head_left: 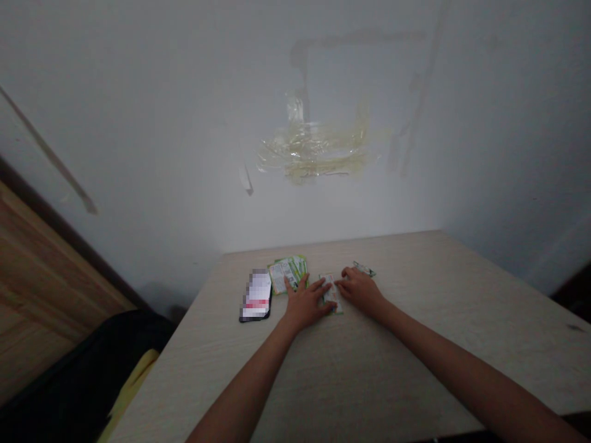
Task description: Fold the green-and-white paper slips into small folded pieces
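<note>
A small printed white-and-green packet or card (330,289) lies flat on the light wood table. My left hand (307,303) is spread open; its thumb and some fingertips rest on this piece's left side and lower end, while others reach the edge of a fanned pile of similar green-and-white pieces (282,275). My right hand (362,290) has its fingers curled together at the piece's right edge; whatever is between the fingertips is too small to make out. Just beyond the right hand lies another small dark-and-white printed piece (364,269).
A phone (256,296) with a lit, blurred screen lies left of the pile. The table (438,344) meets a white wall (184,123) bearing old clear tape (318,147). Dark cloth with a yellow part (133,387) and a wooden panel (37,264) stand at the left.
</note>
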The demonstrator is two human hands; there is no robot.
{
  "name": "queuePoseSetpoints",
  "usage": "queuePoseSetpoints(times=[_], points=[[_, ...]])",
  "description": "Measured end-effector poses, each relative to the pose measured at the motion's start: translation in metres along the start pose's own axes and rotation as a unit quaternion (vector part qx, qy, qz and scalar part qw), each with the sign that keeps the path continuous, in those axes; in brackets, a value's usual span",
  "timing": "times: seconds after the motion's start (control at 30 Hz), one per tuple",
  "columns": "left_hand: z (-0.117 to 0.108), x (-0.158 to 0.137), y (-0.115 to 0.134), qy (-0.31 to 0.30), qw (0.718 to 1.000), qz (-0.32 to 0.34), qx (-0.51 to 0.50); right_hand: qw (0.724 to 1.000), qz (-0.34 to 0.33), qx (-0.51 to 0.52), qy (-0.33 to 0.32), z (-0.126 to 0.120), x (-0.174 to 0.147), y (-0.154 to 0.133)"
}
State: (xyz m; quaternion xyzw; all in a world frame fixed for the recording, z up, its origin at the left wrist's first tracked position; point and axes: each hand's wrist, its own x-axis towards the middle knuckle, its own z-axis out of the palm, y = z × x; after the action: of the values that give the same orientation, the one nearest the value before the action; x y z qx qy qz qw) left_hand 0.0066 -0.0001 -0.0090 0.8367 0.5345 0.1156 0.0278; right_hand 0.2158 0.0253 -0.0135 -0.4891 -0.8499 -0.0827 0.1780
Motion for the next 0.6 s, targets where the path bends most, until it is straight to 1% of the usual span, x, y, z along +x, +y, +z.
queuePoseSetpoints(times=[0.13,0.33,0.6], points=[[0.001,0.000,0.000,0.007,1.000,0.003,-0.015,1.000,0.015,-0.005,0.001,0.003,0.006,0.000],[0.000,-0.001,0.000,0.008,1.000,0.004,-0.028,1.000,0.016,-0.010,0.024,0.011,0.014,0.002],[-0.001,0.000,0.001,0.006,1.000,0.000,-0.019,0.999,0.036,-0.003,0.028,0.014,0.025,0.000]])
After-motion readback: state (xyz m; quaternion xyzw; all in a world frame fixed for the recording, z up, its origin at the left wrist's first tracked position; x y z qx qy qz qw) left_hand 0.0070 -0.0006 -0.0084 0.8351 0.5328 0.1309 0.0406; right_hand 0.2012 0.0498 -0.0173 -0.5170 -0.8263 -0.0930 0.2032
